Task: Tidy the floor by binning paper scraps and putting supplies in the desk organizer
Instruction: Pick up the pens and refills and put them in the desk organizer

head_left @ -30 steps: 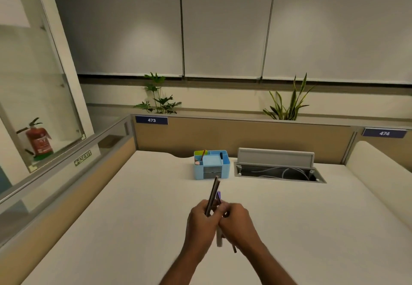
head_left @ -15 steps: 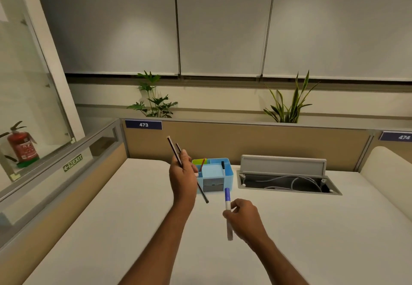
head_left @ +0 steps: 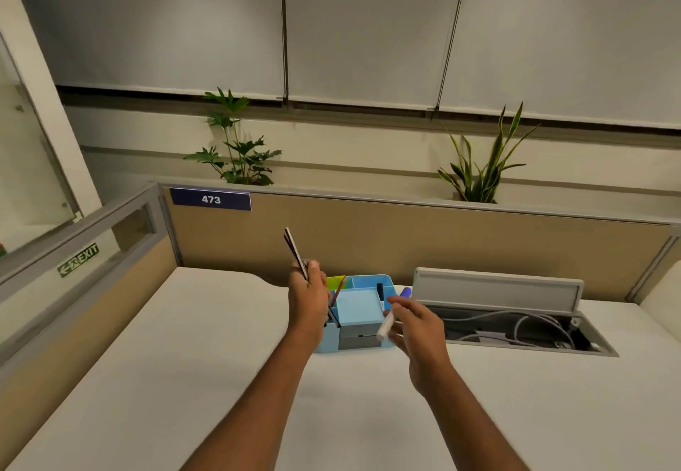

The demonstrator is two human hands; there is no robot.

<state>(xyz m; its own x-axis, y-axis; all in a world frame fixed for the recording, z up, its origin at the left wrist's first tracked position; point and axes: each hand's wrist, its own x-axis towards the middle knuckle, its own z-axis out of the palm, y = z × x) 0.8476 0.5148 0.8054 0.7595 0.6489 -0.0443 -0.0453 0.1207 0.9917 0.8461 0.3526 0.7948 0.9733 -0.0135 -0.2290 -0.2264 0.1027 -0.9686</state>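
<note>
A light-blue desk organizer [head_left: 359, 310] stands on the white desk [head_left: 184, 378] near the back partition; a red pencil and a dark marker stick out of its compartments. My left hand [head_left: 307, 295] hovers over the organizer's left side, closed on two dark pencils [head_left: 294, 251] that slant up and to the left, their lower tips at the organizer's left front compartment. My right hand [head_left: 416, 327] is at the organizer's right side and grips a white marker with a purple cap [head_left: 393, 314], cap end pointing up and away.
An open cable tray [head_left: 516, 330] with a raised grey lid and loose cables lies in the desk to the right of the organizer. A tan partition [head_left: 405, 234] labelled 473 backs the desk, with two plants behind it. A glass divider runs along the left.
Both hands have separated and moved forward to the organizer. The left hand carried the pencils to its left side; the right hand brought the marker up to its right side.
</note>
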